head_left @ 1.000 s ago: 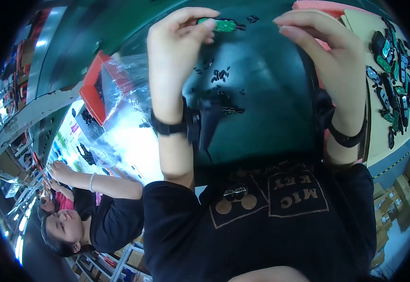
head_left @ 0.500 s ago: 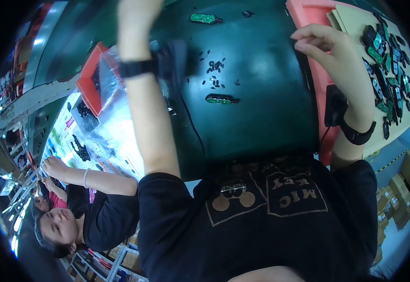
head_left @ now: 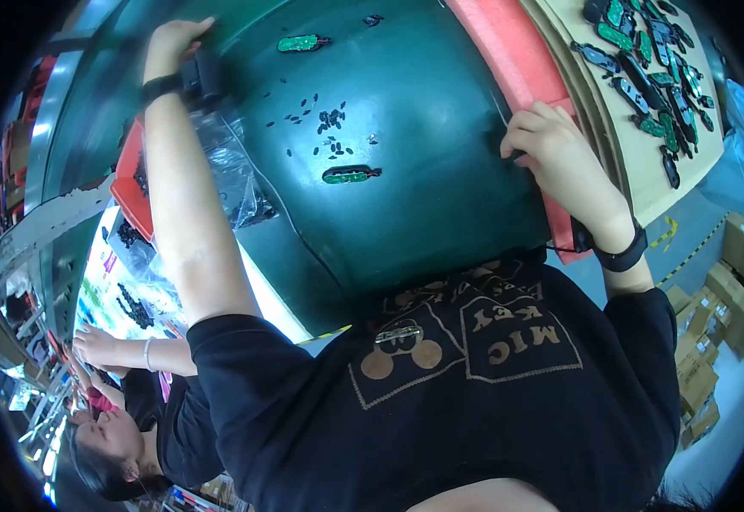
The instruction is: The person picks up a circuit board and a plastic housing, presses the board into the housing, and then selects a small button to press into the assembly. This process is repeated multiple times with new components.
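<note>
Left hand: stretched out at your upper left, index finger pointing right; the rest is too blurred to tell whether the fingers are apart or closed on something.
Right hand: fingers curled together at the inner edge of the pink foam strip – something dark shows by the fingertips, but you cannot tell from this view whether they grip it.
Upper green board: lying on the green worktop, to the right of your left hand and apart from it, its dark end toward the right.
Lower green board: set in a black shell, flat on the worktop nearer your body, out of both hands.
Small black pieces: loosely scattered between the two boards, thickest in one cluster.
Dark clump: near the far edge, right of the upper board.
Tan sheet: beyond the foam on your right, bearing a heap of black-and-green parts.
Red bin: beside your left forearm, with a clear plastic bag on the forearm's other side.
Black cable: trailing across the worktop's left part – toward your shirt.
</note>
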Demonstrator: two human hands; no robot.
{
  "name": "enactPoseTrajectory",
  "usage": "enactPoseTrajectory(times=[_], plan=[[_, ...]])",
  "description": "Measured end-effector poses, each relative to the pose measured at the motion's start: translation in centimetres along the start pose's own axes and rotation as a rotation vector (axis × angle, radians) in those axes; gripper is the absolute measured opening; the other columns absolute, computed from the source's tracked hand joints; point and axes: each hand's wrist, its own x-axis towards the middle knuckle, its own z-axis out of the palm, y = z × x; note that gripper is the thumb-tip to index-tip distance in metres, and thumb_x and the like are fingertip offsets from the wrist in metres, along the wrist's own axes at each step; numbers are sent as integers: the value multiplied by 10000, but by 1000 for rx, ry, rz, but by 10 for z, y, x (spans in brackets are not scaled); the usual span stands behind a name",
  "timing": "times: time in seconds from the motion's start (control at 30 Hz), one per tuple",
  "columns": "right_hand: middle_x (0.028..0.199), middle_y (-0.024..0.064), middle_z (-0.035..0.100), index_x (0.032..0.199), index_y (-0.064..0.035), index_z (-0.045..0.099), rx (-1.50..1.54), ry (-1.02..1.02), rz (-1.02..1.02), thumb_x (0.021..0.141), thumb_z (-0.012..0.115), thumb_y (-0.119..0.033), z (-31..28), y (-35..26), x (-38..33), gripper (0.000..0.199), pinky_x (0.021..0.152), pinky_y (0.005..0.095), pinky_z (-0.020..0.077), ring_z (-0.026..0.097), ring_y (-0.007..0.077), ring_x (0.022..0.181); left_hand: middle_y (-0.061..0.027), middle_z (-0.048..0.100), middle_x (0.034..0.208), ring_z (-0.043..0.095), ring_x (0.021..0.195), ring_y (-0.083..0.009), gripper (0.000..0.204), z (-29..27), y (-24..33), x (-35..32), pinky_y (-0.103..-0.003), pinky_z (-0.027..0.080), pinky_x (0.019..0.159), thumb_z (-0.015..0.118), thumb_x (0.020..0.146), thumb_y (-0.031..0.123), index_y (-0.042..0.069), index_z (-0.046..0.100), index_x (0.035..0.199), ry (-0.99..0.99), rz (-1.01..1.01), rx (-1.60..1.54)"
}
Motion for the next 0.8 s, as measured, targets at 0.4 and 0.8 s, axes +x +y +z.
enactPoseTrajectory(times=[0.4,0.8], plan=[[741,36,550,711,-70,569,-198,-140,-127,629,652,-11,19,12,2,131,783,314,374,515,204,850,25,572,706,499,614,-33,242,-29,40,-73,-154,390,568,739,755,202,38,684,925,285,381,-365],[876,64,569,828,-83,586,-288,-59,-61,636,670,-58,-7,-20,-36,211,811,306,381,516,197,929,-42,636,766,544,645,-85,227,-14,62,-193,-185,414,608,734,732,141,-13,675,889,462,425,-529]])
